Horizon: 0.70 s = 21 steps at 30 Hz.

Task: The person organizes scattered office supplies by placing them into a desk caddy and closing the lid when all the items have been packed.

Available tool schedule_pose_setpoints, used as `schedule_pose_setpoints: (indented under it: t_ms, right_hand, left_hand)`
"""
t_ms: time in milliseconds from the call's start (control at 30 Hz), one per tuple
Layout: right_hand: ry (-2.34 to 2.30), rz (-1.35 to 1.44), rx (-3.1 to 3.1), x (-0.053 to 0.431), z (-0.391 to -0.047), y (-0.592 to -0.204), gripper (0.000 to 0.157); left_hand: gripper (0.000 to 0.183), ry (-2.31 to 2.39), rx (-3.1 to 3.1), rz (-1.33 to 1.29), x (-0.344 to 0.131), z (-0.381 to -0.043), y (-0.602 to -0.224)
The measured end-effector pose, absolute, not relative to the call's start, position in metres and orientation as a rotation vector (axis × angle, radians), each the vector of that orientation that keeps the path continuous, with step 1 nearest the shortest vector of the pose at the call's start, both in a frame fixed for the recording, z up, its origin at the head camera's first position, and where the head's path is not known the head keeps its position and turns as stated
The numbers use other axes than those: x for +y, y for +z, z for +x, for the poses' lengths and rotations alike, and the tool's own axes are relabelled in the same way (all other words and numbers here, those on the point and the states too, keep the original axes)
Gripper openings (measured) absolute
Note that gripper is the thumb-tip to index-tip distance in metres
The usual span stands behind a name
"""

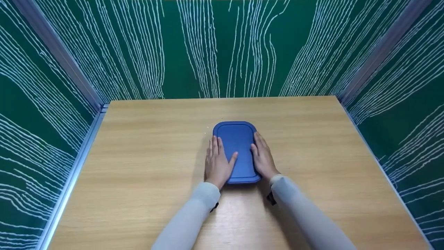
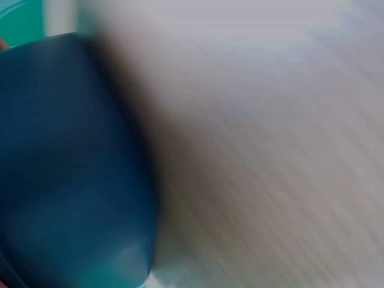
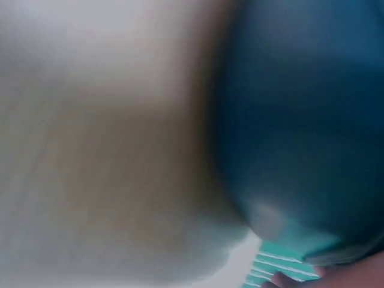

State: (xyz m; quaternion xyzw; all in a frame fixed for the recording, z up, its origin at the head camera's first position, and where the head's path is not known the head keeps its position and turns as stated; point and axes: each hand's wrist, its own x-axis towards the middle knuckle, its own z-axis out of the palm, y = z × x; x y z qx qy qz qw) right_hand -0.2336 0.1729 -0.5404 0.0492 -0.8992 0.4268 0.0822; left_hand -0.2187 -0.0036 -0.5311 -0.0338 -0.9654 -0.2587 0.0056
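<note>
A blue lidded container (image 1: 239, 146), a rounded rectangle with a raised rim, is at the middle of the wooden table. My left hand (image 1: 218, 165) lies along its left edge, fingers straight and thumb spread onto the lid. Along the opposite edge rests my right hand (image 1: 264, 156), its fingers extended down the side and the thumb at the lid's border. In the left wrist view the container's dark blue wall (image 2: 72, 168) fills the left part, blurred. The right wrist view has the same kind of wall (image 3: 300, 132) on its right, with part of a finger (image 3: 354, 273) at the bottom corner.
The wooden table (image 1: 138, 146) stretches out on all sides of the container. Green panels with white wavy lines (image 1: 197, 48) stand behind it and at both sides, joined by grey metal posts (image 1: 66, 52). A metal rail (image 1: 74, 170) runs along the left edge.
</note>
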Motion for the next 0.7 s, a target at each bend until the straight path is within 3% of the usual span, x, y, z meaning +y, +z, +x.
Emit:
schedule_pose_setpoints:
  t_ms: [700]
  right_hand:
    - [1.146, 0.079, -2.69, 0.169, -0.269, -0.538, 0.048]
  left_hand:
    - [0.091, -0.757, -3.032, -0.175, -0.005, -0.263, -0.533]
